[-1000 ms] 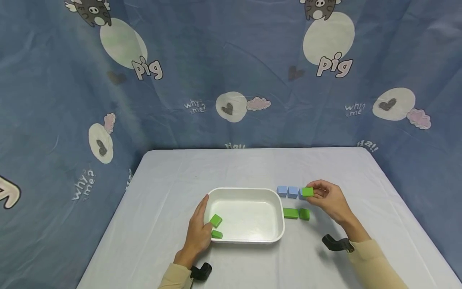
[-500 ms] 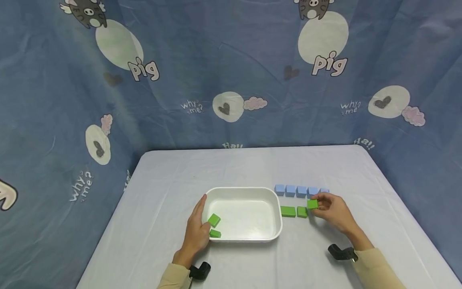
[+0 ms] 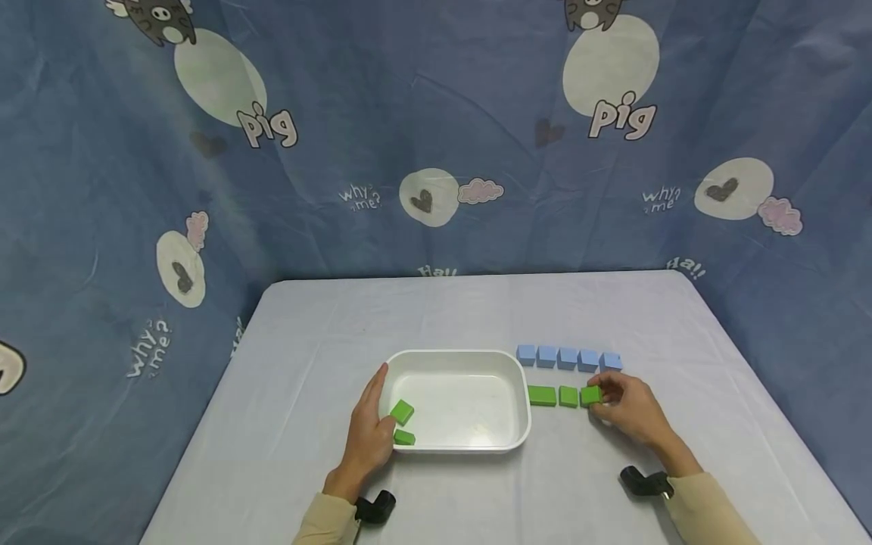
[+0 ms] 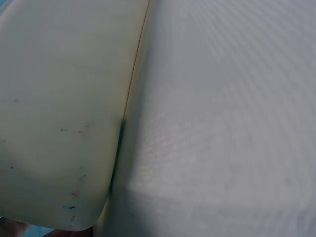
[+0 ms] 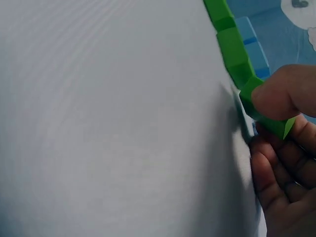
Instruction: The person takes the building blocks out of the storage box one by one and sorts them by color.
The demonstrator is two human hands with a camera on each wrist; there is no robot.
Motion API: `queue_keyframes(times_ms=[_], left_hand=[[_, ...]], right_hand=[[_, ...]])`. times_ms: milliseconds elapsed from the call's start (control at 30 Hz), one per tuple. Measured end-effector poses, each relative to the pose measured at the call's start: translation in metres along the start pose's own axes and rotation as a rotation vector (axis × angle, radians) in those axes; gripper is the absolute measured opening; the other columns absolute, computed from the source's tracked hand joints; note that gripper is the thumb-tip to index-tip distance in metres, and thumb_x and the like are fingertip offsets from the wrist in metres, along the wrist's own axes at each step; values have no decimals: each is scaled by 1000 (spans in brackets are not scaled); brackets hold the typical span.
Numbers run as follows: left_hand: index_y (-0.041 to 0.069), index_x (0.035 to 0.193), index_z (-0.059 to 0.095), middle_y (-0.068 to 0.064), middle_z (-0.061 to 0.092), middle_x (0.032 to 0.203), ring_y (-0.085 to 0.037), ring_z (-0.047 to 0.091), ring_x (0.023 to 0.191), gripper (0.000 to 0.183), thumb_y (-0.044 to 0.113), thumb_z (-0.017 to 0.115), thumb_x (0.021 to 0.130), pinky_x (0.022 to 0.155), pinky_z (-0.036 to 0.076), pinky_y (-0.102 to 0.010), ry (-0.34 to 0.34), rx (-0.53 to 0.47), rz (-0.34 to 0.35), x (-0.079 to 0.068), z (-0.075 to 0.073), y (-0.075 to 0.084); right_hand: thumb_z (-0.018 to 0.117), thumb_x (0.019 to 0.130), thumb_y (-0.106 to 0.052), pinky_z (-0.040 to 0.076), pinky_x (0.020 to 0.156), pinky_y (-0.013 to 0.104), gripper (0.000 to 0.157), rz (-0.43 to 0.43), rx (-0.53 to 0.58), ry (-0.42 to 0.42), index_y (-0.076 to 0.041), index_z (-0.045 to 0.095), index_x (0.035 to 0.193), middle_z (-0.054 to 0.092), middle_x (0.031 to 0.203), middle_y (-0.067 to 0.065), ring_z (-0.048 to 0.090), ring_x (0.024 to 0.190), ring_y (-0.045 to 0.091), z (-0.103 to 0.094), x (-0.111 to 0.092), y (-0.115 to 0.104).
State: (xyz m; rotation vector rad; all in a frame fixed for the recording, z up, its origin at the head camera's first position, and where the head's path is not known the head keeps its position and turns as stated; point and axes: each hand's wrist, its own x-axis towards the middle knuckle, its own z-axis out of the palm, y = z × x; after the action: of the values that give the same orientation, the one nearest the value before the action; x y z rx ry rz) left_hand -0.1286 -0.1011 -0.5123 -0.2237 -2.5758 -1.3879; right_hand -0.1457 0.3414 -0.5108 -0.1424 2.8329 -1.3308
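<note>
My right hand (image 3: 633, 409) pinches a green block (image 3: 590, 395) between thumb and fingers, low over the table at the right end of a green row. In the right wrist view, the thumb lies across that block (image 5: 270, 121) and the other fingers curl beneath it. To its left sit a square green block (image 3: 568, 397) and a longer green block (image 3: 542, 396). My left hand (image 3: 368, 433) grips the left side of a white tray (image 3: 455, 452), thumb over the rim. Inside the tray near that thumb lie two more green blocks (image 3: 402, 412).
Behind the green blocks runs a row of several light blue blocks (image 3: 568, 359), right of the tray. A white cloth covers the table (image 3: 463, 499). A blue printed curtain (image 3: 327, 235) hangs behind and beside it.
My right hand has brought its green block from over the blue row down toward the near side, beside the other green blocks. The left hand keeps its grip on the tray.
</note>
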Motion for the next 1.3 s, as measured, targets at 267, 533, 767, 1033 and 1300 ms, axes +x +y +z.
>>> queue_keyframes(times_ms=[267, 533, 767, 1033, 1300], left_hand=[[-3, 158, 28, -21, 33, 161, -35, 29, 149, 87, -15, 43, 73, 120, 22, -53, 2, -6, 12, 0, -1, 0], [-3, 158, 28, -21, 33, 161, -35, 28, 149, 87, -14, 42, 73, 120, 21, -54, -5, -14, 12, -1, -1, -3], [-3, 158, 28, -19, 33, 161, -34, 28, 150, 88, -14, 43, 73, 120, 21, -54, -4, -24, 7, -1, -1, -2], [-3, 158, 28, -18, 32, 162, -32, 27, 150, 87, -13, 44, 73, 121, 21, -51, -3, -29, -6, -1, -3, -2], [-5, 157, 28, -21, 33, 161, -36, 29, 149, 86, -13, 44, 73, 119, 23, -54, 9, -37, 18, 0, -1, -5]], right_hand=[[82, 75, 0, 52, 80, 37, 35, -26, -105, 20, -4, 71, 109, 68, 101, 5, 60, 93, 23, 1, -4, 3], [83, 75, -4, 51, 84, 34, 40, -36, -98, 2, -5, 69, 113, 67, 106, 5, 60, 97, 23, 3, -4, 6], [85, 75, -7, 50, 81, 31, 41, -22, -73, 23, -5, 69, 113, 66, 102, 5, 58, 94, 22, 2, 0, 5], [84, 81, -16, 49, 83, 37, 40, -36, -57, 23, -4, 69, 116, 66, 106, 10, 59, 97, 25, -6, 9, -15], [81, 84, -10, 53, 84, 41, 37, -147, 6, 22, -1, 68, 117, 68, 109, 16, 63, 97, 34, -11, 25, -44]])
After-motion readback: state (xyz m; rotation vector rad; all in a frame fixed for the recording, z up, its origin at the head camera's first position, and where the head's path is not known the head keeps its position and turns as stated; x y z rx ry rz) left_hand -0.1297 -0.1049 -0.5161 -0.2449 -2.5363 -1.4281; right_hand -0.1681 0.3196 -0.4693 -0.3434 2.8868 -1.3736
